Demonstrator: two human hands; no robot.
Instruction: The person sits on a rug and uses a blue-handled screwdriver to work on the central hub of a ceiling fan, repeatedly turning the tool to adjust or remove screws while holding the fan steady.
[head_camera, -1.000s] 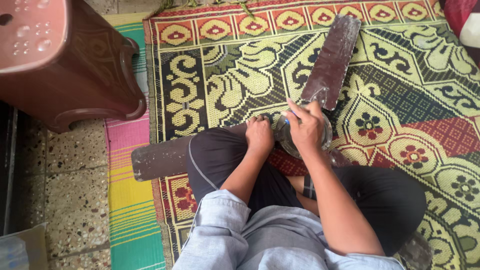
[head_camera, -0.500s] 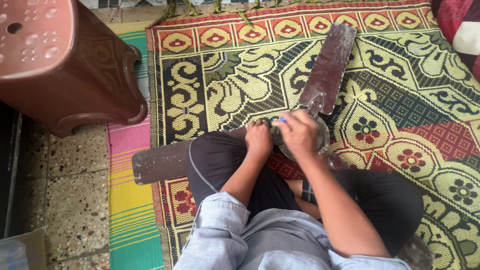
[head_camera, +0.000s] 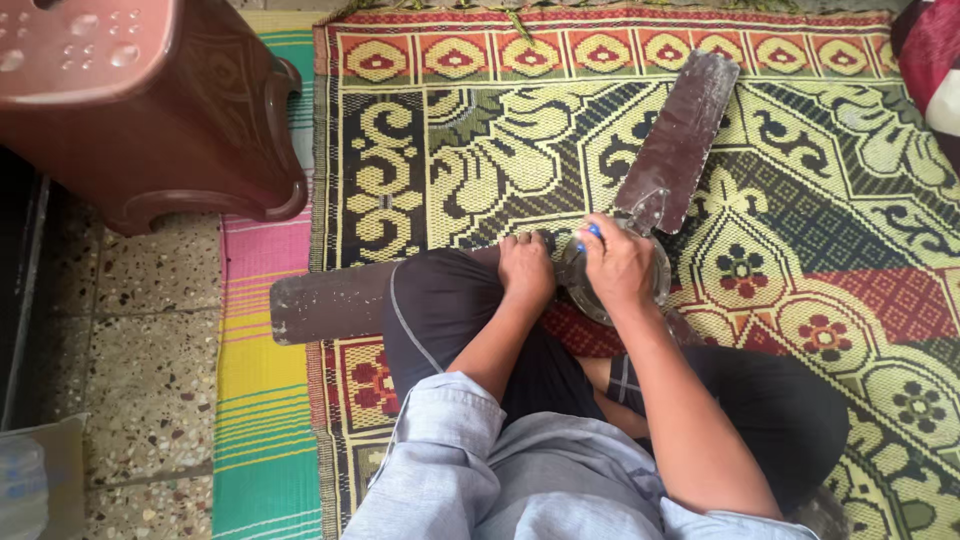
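A: The right hand (head_camera: 622, 268) was seen laid over the round metal hub (head_camera: 655, 285) of a ceiling fan, fingers curled together around a small blue-tipped tool (head_camera: 589, 233) that was pinched near the hub's far edge. How was the other hand placed?

B: The left hand (head_camera: 526, 270) was pressed palm-down just left of the hub, fingers together and bent, on the inner end of the left blade (head_camera: 330, 305) where it passed over a knee in dark trousers (head_camera: 440, 305). Whether anything was gripped beneath it could not be told.

A: And the fan itself, where was it set?

B: It was laid flat on the patterned woven mat (head_camera: 440, 160), close in front of the seated person's crossed legs, near the middle of the view.

A: Which way were the blades pointed?

B: Two brown blades were made out. The far blade (head_camera: 680, 140) was directed away from the hub toward the far right, its long axis tilted steeply, with the squared tip near the mat's red border. The left blade was run almost level, its long axis across the scene, with its outer end carried past the mat's edge onto a striped mat (head_camera: 265, 400) of pink, yellow and green.

A: What else was noted?

B: A brown plastic stool (head_camera: 150, 110) was stood at the far left, partly on speckled stone floor (head_camera: 140, 350). A light grey shirt (head_camera: 500, 470) was worn.
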